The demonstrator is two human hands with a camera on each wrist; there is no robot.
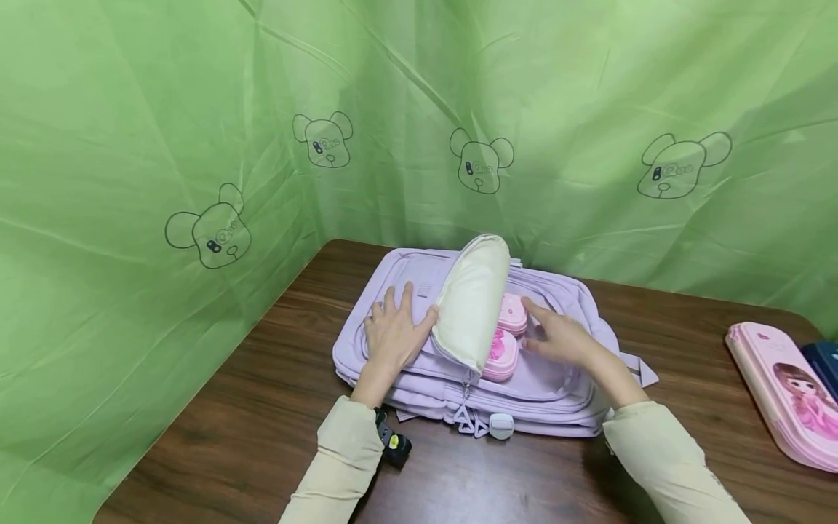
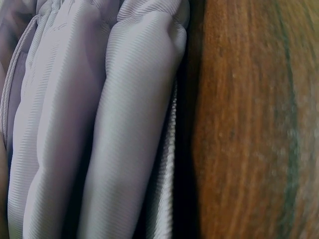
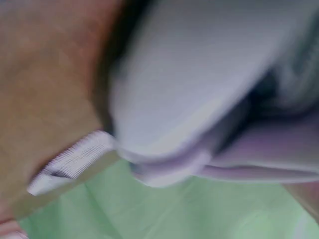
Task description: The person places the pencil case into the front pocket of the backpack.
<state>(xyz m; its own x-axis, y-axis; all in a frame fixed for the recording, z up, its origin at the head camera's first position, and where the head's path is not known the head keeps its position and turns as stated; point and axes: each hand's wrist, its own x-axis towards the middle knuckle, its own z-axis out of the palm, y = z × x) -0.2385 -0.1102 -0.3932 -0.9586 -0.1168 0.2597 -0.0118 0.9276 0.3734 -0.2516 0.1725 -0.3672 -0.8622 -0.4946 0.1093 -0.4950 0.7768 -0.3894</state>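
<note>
A lilac backpack (image 1: 550, 378) lies flat on the table, its front pocket's cream-lined flap (image 1: 473, 306) folded up. Two pink zip cases, an upper pink case (image 1: 513, 314) and a lower pink case (image 1: 500, 356), show their rounded ends beside the flap, which hides the rest. My left hand (image 1: 396, 327) rests spread on the backpack's front, thumb against the flap's edge. The right hand (image 1: 559, 336) is at the cases' right ends, index fingertip right at the upper one, thumb lower and apart. The left wrist view shows the backpack's padded side (image 2: 134, 99); the right wrist view is blurred.
On the right of the table (image 1: 229, 429) lies a larger pink pencil case (image 1: 782, 393) with a doll picture, next to a dark blue case (image 1: 823, 364). Zip pulls (image 1: 468, 421) hang at the backpack's near side. A green curtain (image 1: 406, 94) stands behind.
</note>
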